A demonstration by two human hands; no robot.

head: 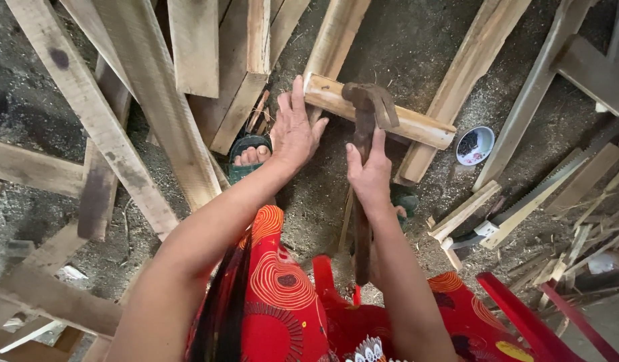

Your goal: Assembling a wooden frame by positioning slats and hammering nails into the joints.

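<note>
The person's right hand [371, 175] is wrapped around the dark wooden handle of a claw hammer [367, 127], fingers closed on it just below the rusty head, which rests on top of a short pale wooden block [416, 125]. That block lies crosswise over two longer battens on the sawdust-covered floor [390, 47], in the middle of the scene and a little toward the far side. The left hand [294, 131] lies flat with fingers stretched out and fairly close together, palm down, pressing against the left end of the block; it holds nothing. Just left of that hand a sandalled foot [250, 155] shows toes under a green strap, tucked beside a leaning plank [152, 100]. To the right of the block sits a small white bowl [474, 145] with dark contents, and nearer on the right a handsaw [557, 179] lies slanted among offcuts and splinters. More rough planks cross the left side of the scene. At the near edge are the person's red patterned clothing and the edge of a red plastic chair [530, 312].
</note>
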